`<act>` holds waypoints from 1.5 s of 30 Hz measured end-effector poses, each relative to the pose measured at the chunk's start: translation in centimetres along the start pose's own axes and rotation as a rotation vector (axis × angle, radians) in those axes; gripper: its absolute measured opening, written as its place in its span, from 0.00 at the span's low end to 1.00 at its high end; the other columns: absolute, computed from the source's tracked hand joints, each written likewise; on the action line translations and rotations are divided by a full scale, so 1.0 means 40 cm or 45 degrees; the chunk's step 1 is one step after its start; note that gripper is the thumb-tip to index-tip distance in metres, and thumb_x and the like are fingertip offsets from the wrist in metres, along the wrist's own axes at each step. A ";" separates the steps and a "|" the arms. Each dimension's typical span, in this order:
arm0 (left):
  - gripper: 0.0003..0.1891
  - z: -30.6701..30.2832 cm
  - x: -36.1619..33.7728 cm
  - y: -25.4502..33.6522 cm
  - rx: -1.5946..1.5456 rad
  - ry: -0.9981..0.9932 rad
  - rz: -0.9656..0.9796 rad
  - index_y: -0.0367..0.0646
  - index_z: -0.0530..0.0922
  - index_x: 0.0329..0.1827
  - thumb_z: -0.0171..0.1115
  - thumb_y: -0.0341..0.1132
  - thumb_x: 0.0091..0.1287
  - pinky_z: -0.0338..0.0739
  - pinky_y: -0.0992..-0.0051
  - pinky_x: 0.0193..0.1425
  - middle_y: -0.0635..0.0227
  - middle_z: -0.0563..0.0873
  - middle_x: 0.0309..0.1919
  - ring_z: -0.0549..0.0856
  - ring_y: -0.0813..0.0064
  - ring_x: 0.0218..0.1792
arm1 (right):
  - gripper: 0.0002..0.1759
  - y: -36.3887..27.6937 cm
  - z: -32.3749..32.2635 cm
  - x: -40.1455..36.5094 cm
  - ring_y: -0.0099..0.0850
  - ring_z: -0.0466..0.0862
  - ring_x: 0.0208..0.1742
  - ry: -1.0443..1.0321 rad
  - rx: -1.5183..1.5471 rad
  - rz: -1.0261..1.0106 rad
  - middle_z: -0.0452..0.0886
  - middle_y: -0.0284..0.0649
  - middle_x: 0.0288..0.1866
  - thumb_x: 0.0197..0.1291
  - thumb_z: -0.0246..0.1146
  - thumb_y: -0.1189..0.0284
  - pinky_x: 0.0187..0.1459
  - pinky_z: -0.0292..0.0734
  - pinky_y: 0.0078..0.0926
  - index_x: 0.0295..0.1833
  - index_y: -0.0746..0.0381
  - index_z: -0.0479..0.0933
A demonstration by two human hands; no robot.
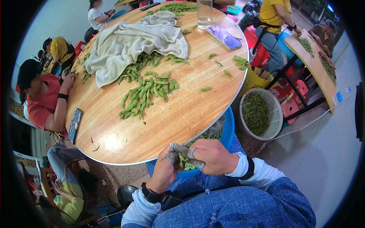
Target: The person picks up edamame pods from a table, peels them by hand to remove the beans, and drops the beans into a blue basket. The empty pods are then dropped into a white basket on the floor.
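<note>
My left hand [166,170] and my right hand [214,156] meet above my lap, just below the table edge. Grey knitted covers wrap some of the thumbs and fingers. Both hands are closed in a pinch around a green soybean pod [181,157], which the fingers partly hide. Under them is a blue basin [229,129] with green beans in it, half covered by the table and my hands. A heap of soybean pods [146,93] lies on the round wooden table [182,121], in front of my hands.
A crumpled towel [133,47] covers more pods. A phone [224,37], a glass [204,15] and a patterned phone case [75,125] rest on the table. A white basket [275,114] of pods stands at right. Several people sit or stand around.
</note>
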State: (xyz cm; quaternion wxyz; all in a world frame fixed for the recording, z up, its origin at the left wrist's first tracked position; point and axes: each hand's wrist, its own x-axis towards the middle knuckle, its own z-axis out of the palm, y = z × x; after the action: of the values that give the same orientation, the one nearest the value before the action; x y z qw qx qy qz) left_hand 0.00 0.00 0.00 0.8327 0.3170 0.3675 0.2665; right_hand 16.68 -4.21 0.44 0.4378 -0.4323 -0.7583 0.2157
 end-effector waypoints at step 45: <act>0.20 -0.049 0.053 0.183 0.189 0.119 0.879 0.39 0.71 0.48 0.66 0.27 0.51 0.73 0.82 0.32 0.66 0.80 0.35 0.79 0.76 0.34 | 0.19 0.001 0.014 0.068 0.17 0.72 0.30 0.098 1.421 0.844 0.76 0.34 0.34 0.60 0.53 0.75 0.28 0.66 0.11 0.58 0.66 0.65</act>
State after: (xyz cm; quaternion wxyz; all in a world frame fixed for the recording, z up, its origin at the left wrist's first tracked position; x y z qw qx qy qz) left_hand -1.83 6.92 3.32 0.6505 0.4697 0.2948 0.5189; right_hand 15.59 -1.86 1.41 0.5336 -0.3583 -0.3426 0.6852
